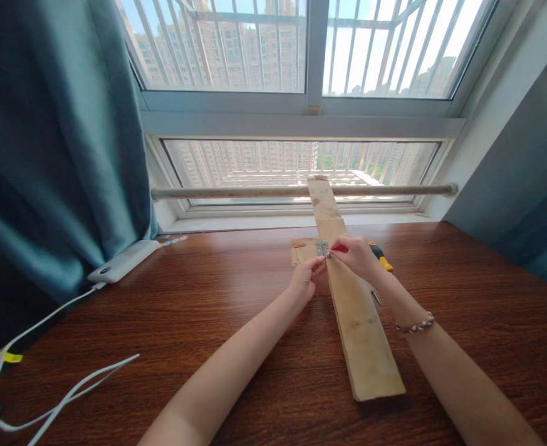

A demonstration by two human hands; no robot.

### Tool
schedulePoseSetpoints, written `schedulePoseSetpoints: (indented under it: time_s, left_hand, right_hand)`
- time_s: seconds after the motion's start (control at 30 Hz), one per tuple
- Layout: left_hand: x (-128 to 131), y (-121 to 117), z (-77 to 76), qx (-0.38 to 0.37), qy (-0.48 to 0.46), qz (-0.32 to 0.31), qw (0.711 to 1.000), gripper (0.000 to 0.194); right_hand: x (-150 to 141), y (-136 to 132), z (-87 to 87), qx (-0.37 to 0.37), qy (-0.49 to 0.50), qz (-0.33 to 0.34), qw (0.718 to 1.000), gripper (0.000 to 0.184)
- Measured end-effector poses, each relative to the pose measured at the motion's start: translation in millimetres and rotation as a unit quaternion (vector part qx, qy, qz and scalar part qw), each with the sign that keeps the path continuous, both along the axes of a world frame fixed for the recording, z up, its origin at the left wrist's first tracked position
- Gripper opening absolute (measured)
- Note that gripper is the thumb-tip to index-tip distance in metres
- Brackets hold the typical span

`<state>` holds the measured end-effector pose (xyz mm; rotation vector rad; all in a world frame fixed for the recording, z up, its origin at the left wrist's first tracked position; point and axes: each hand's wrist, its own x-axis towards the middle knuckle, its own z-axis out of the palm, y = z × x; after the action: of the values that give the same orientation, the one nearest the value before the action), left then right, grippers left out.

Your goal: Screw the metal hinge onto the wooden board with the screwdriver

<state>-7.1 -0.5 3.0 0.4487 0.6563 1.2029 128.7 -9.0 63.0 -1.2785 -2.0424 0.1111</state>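
Observation:
A long pale wooden board (361, 328) lies lengthwise in front of me, and a smaller wood piece (302, 252) adjoins its left side. Over the place where they meet sits a silver metal hinge (322, 248). My left hand (305, 279) is closed at the hinge's lower edge, thumb and fingers touching it. From the right, my right hand (354, 253) pinches at the hinge's right side; whatever is between its fingertips is too small to make out. A black and yellow screwdriver handle (381, 257) lies just right of my right hand, partly hidden.
A small metal piece (376, 298) lies beside the board, near my right forearm. On the left are a white power strip (124, 261) and its white cable (69, 396). Another board (322, 195) reaches toward the window, by a horizontal rail (236, 192). Curtains hang at the left.

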Motion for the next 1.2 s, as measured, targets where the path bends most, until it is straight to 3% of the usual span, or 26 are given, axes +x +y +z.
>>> schedulePoseSetpoints:
  time_s: [0.23,0.37,0.67,0.8,0.93,1.0,1.07,1.13,1.2]
  left_hand:
    - [0,1,-0.1,-0.010,0.013,0.006,1.000,0.011]
    - [0,2,-2.3,0.000,0.006,0.006,1.000,0.012]
    - [-1,3,-4.8,-0.004,0.000,0.011,1.000,0.010]
    - [-1,4,-5.6,-0.001,0.010,0.006,1.000,0.008]
    - [-1,5,-6.0,-0.002,0.013,0.009,1.000,0.012]
    - [-1,5,-6.4,-0.018,0.017,0.020,1.000,0.011]
    - [0,6,-7.0,-0.030,0.019,0.026,0.999,0.011]
    - [0,6,-7.5,-0.031,0.019,0.027,0.999,0.012]
    - [0,5,-7.7,-0.027,0.014,0.030,0.999,0.013]
  right_hand:
    - [-5,-3,-0.5,0.018,-0.115,0.048,0.992,0.016]
    - [-7,-4,-1.1,0.034,-0.170,0.034,0.984,0.016]
    - [-12,-5,-8.8,0.017,-0.167,-0.056,0.984,0.013]
    - [-14,-5,-10.5,0.010,-0.160,-0.059,0.985,0.015]
    - [-4,-4,1.1,-0.022,-0.117,-0.044,0.992,0.016]
    - [11,0,9.0,-0.045,-0.087,-0.076,0.992,0.022]
    - [34,6,12.3,-0.075,-0.092,-0.155,0.981,0.024]
    - [60,15,7.6,-0.151,-0.140,-0.247,0.947,0.026]
    - [84,24,-4.8,-0.273,-0.181,-0.307,0.894,0.032]
